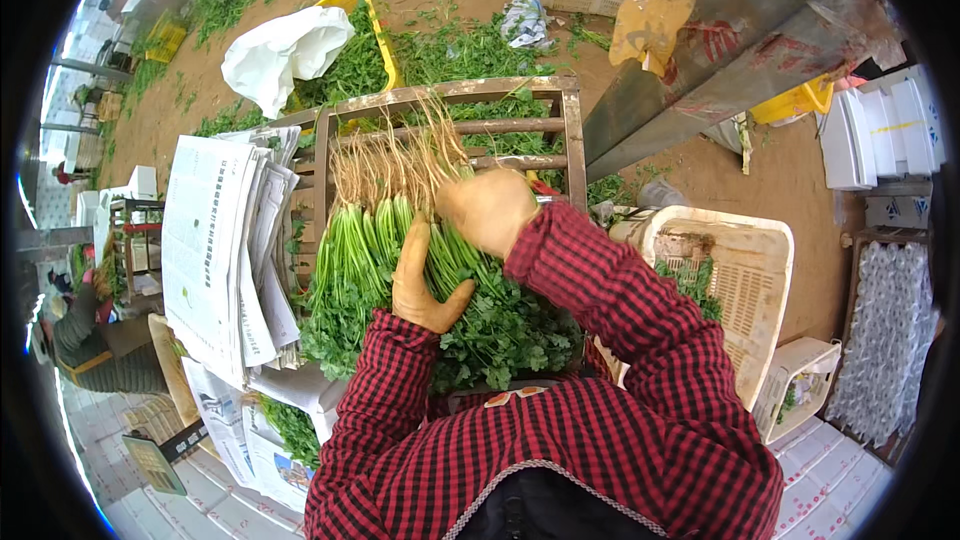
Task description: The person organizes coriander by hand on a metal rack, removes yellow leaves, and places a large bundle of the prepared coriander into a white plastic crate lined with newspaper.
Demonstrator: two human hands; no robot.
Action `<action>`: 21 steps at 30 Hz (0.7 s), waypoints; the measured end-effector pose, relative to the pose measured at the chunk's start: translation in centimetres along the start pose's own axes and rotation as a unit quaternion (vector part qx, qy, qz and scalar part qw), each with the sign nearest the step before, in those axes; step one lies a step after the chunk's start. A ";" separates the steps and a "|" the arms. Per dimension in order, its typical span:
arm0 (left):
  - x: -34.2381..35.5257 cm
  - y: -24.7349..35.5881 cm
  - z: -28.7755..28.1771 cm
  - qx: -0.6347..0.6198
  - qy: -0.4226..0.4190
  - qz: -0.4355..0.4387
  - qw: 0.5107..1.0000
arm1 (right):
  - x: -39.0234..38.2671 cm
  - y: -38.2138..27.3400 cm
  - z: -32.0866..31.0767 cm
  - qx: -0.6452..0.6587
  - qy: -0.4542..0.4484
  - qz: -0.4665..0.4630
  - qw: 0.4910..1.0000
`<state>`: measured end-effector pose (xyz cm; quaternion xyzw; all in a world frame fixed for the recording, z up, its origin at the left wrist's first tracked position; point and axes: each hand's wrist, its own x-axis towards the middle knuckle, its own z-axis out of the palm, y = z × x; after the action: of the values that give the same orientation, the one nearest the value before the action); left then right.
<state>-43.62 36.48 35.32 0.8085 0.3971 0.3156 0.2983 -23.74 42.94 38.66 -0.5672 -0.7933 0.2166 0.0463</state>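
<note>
Coriander (380, 240) with green stems, leaves and long pale roots lies in a thick row across a rusty metal rack (573, 130). The roots point away from me and the leaves toward me. My left hand (422, 285) rests on the stems, fingers stretched forward together and thumb held apart. To its right, my right hand (492, 212) is curled around coriander at the root end, a little smeared by motion. Its fingertips are partly hidden. Both hands look yellowish, and checked red-and-black sleeves cover my arms.
Stacked newspapers (205, 240) stand left of the rack. A cream plastic crate (765, 290) is at the right, near a leaning metal beam (700, 70). Beyond the rack are a yellow crate (375, 30) with a white bag (285, 55). Another person (100, 350) works at far left.
</note>
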 end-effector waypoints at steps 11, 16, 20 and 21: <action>0.9 1.2 -0.3 0.058 -0.062 0.038 0.996 | -10.7 2.7 3.2 0.442 0.153 0.258 0.845; 3.4 4.8 -0.8 0.216 -0.178 0.015 0.960 | -11.5 -2.2 6.3 0.471 0.154 0.220 0.840; 3.3 3.3 -3.5 0.070 -0.197 0.032 0.977 | -12.8 -5.5 8.5 0.557 0.180 0.175 0.792; 3.3 3.1 -4.6 0.035 -0.227 0.036 0.973 | -13.6 -6.6 8.1 0.588 0.146 0.186 0.773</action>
<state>-43.98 38.73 41.36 0.8827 0.3004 0.1207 0.3406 -27.29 26.32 36.32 -0.5908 -0.3735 0.5599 0.4449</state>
